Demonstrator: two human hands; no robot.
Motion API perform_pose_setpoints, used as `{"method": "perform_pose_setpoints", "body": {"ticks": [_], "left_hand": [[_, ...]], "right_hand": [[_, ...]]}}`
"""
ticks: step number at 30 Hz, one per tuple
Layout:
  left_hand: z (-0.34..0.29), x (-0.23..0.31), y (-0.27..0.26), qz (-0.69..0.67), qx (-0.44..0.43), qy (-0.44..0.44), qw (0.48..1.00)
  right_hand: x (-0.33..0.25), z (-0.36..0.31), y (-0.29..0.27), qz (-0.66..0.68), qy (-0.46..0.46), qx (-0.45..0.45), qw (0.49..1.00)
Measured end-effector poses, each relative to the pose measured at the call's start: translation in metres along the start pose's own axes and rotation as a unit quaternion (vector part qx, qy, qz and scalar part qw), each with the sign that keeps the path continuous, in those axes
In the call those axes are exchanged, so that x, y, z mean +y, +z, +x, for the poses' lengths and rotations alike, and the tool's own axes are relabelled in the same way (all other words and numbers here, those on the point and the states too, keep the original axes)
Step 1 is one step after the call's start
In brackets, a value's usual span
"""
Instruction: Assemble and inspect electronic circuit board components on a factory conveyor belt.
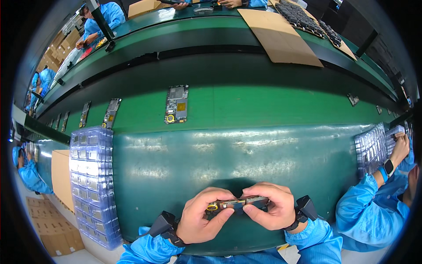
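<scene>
"Green surfaces fill the head view: a bright green belt runs across, with a darker green tabletop on the wearer's side. What stands around them?"

"To the left, a stack of clear plastic trays, greyish pieces showing in the compartments; its far end comes up to the belt's near edge. Several loose circuit boards lie spaced along the belt. Higher up, a flat cardboard sheet slants off the raised far bench, beside a batch of black parts."

"And to the right?"

"A co-worker's blue sleeve and dark watch, that person's hand at more clear trays."

"Can you read any labels?"

"Markings on the boards, and on the cardboard cartons at lower left, are too small to make out."

"What about the wearer's hands?"

"Both are pinched on one thing. The left hand grips one end of a slim device board, the right hand the other, thumbs on the near side. It's held over the near part of the tabletop."

"How does it look?"

"Thin and dark, almost edge-on, with a yellow ring near its left end and a brownish-orange patch around the middle. Fingers cover part of both ends."
</scene>
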State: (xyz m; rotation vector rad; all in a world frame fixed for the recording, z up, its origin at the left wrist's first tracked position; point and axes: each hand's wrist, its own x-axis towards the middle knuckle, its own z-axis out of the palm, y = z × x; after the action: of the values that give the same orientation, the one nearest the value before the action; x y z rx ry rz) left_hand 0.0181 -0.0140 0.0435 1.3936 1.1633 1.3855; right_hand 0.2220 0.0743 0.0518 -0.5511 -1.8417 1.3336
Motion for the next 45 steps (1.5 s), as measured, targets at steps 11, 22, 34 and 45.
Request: {"method": "perform_pose_setpoints", "body": {"ticks": [11,22,34,45], "left_hand": [[-0.007,-0.001,0.001,-0.087,0.018,-0.039,0.995],[-0.006,-0.001,0.002,-0.096,0.018,-0.043,0.994],[0.003,-0.003,0.007,0.181,0.105,0.126,0.97],[0.004,-0.014,0.005,0.228,0.06,0.223,0.946]], "right_hand": [[-0.002,-0.005,0.0,0.075,0.099,0.007,0.992],[-0.002,-0.005,0.002,0.092,0.112,0.017,0.989],[-0.009,-0.001,-0.004,0.094,-0.102,-0.04,0.99],[-0.007,-0.001,0.002,0.086,-0.121,-0.067,0.987]]}}
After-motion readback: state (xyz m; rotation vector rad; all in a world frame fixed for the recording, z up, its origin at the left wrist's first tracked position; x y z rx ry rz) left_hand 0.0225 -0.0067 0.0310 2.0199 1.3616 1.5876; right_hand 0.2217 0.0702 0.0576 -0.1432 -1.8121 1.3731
